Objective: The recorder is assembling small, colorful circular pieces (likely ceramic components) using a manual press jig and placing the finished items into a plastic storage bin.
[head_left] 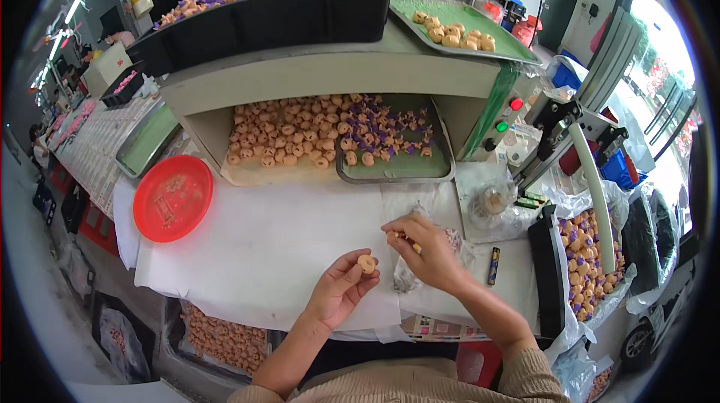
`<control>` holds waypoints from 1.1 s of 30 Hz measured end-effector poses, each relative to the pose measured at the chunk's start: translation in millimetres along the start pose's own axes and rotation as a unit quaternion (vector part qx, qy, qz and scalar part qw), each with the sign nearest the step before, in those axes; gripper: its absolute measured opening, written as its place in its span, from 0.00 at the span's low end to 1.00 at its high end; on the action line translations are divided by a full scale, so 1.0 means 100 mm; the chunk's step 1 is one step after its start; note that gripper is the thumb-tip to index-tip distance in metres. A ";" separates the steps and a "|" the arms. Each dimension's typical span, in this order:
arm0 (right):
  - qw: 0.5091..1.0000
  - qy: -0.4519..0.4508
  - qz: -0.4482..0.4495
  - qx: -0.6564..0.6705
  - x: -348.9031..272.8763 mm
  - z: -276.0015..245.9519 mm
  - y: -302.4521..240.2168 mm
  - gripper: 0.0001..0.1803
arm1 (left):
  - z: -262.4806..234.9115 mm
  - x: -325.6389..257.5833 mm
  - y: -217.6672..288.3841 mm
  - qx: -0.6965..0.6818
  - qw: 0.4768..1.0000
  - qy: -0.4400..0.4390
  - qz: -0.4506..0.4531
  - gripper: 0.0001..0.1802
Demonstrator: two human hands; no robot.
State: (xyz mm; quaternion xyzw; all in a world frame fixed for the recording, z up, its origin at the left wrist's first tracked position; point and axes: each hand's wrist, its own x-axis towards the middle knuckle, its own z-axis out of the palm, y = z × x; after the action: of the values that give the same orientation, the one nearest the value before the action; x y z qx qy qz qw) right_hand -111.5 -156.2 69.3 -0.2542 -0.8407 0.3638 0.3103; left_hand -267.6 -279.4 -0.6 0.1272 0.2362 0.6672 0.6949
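My left hand (343, 288) is closed around a small round tan doll head (367, 263), pinched between thumb and fingertips above the white-covered table (262, 230). The head's hollow-looking side faces up. To its right, my right hand (427, 249) has its fingers drawn together in a pinch. Something small shows at the fingertips, too small to name. Below and beside that hand lies a crumpled clear plastic bag (407, 277) on the white sheet. A small dark tube with yellow ends (493, 266) lies to the right of the right forearm.
Ahead, under a grey housing (330, 76), are many doll heads (277, 129) and a metal tray (448, 170) of purple-and-tan figures. A red basin (172, 196) stands left. At right are a lever press (600, 200) and a black crate (550, 275) of figures. A black bin (262, 24) sits on top.
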 end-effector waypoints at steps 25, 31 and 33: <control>0.996 0.067 -0.006 0.055 -0.90 -0.29 0.33 0.11 | 0.24 0.17 -0.66 0.126 0.992 -0.007 -0.026 0.16; 0.992 0.071 0.045 0.093 -0.89 -0.33 0.27 0.10 | 0.38 0.21 -0.66 0.126 0.991 0.002 -0.048 0.15; 0.991 0.085 0.048 0.093 -0.85 -0.40 0.25 0.09 | 0.41 0.24 -0.68 0.105 0.994 0.004 -0.039 0.14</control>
State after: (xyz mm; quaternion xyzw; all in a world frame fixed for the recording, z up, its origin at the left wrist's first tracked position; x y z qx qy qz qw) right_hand -20.1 -178.6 43.6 -0.2940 -0.7608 0.4320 0.3849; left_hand -187.7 -254.9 -2.6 0.1872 0.3130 0.6114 0.7023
